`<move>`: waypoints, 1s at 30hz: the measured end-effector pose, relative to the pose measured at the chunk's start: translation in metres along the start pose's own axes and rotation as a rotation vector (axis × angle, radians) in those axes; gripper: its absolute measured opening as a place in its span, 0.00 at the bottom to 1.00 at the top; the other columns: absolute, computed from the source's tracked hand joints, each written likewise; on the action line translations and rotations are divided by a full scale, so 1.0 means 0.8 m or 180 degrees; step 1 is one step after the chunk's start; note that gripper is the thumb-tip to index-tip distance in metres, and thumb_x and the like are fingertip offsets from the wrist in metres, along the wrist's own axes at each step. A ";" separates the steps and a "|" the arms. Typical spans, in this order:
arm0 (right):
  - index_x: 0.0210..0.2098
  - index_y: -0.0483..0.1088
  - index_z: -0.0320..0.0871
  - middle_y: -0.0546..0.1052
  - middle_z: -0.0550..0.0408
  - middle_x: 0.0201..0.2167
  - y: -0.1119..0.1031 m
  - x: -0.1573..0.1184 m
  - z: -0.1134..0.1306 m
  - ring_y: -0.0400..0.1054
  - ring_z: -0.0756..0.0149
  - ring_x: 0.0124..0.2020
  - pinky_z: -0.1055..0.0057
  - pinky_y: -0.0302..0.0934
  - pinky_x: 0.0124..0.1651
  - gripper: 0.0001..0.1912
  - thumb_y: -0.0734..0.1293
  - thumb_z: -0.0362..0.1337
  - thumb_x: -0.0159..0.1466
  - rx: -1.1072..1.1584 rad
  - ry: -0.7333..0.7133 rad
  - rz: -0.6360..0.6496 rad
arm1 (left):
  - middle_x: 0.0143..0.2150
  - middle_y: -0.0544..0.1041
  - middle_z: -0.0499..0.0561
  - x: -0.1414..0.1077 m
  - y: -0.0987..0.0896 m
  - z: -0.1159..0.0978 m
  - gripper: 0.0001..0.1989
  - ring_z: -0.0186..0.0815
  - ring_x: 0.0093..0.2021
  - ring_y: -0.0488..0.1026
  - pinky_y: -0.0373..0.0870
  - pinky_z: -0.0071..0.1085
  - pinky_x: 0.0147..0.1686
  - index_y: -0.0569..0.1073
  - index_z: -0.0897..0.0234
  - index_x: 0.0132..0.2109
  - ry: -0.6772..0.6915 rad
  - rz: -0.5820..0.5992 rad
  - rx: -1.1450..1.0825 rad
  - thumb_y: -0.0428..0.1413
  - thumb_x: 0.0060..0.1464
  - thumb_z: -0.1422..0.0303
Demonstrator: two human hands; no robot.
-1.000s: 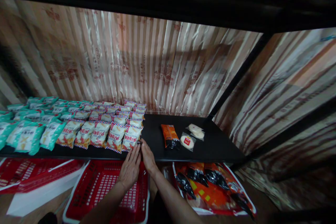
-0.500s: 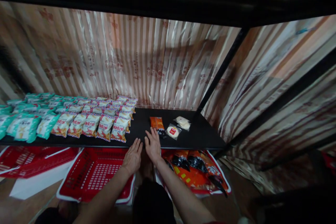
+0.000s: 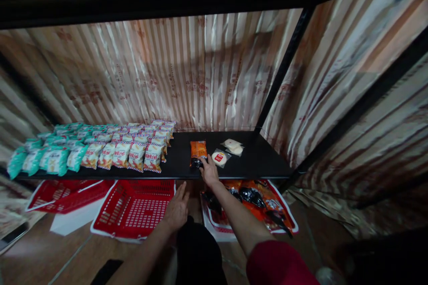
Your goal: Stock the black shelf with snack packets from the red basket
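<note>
An orange and black packet [image 3: 198, 151] lies on the black shelf [image 3: 180, 156]. My right hand [image 3: 209, 171] reaches over the shelf's front edge, its fingers apart and touching the packet's dark lower end. Just right of it lie a round white item in clear wrap with a red label [image 3: 220, 157] and more white wrapped items [image 3: 233, 146]. My left hand [image 3: 178, 207] hangs below the shelf edge, fingers apart and holding nothing, beside the red basket [image 3: 133, 211].
Rows of white and orange snack bags [image 3: 120, 153] and teal bags [image 3: 57, 160] fill the shelf's left part. A basket below right holds orange and black packets [image 3: 252, 196]. Another red basket [image 3: 68, 193] is at lower left. Black posts [image 3: 284, 69] and striped curtains [image 3: 207, 75] surround the shelf.
My left hand has dropped away from the shelf edge. My right hand has shifted right, and the orange packet now lies straighter beside its fingers. The camera view has shifted.
</note>
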State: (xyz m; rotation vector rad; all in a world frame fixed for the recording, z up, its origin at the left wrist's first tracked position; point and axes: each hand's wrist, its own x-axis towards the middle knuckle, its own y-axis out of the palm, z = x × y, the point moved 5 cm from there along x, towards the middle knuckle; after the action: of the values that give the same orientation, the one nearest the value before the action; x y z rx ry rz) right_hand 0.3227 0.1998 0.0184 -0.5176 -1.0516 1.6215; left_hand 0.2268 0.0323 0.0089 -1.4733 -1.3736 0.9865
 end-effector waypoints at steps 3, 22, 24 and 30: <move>0.55 0.62 0.53 0.58 0.48 0.61 0.004 0.003 -0.004 0.53 0.54 0.60 0.59 0.55 0.55 0.26 0.63 0.29 0.58 -0.0093 0.0006 0.0021 | 0.67 0.42 0.65 -0.005 0.000 0.007 0.29 0.44 0.66 0.40 0.50 0.38 0.62 0.61 0.79 0.58 -0.0106 0.0069 -0.0039 0.46 0.45 0.79; 0.55 0.61 0.50 0.61 0.45 0.59 0.009 0.005 -0.009 0.58 0.53 0.56 0.58 0.57 0.51 0.23 0.61 0.32 0.61 -0.0464 -0.0258 -0.0224 | 0.68 0.38 0.59 0.027 -0.024 0.046 0.23 0.40 0.61 0.59 0.61 0.31 0.56 0.64 0.72 0.56 -0.0638 -0.0066 -0.0533 0.42 0.53 0.77; 0.55 0.61 0.51 0.61 0.46 0.59 0.008 0.004 -0.009 0.59 0.54 0.56 0.59 0.57 0.51 0.23 0.61 0.32 0.60 -0.0492 -0.0245 -0.0233 | 0.69 0.38 0.58 0.034 -0.024 0.048 0.23 0.39 0.61 0.58 0.62 0.30 0.55 0.64 0.71 0.56 -0.0617 -0.0096 -0.0536 0.42 0.53 0.77; 0.55 0.62 0.51 0.61 0.48 0.59 0.009 0.003 -0.011 0.59 0.56 0.56 0.60 0.57 0.51 0.23 0.62 0.32 0.60 -0.0451 -0.0188 -0.0257 | 0.68 0.42 0.57 0.052 -0.027 0.043 0.21 0.37 0.58 0.64 0.64 0.32 0.53 0.66 0.67 0.55 -0.0589 -0.0125 -0.0432 0.43 0.55 0.76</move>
State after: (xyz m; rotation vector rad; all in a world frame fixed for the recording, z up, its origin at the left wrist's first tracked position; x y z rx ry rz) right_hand 0.3246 0.2050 0.0086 -0.5169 -1.2226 1.5065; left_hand 0.1908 0.0764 0.0193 -1.4772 -1.6239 1.0427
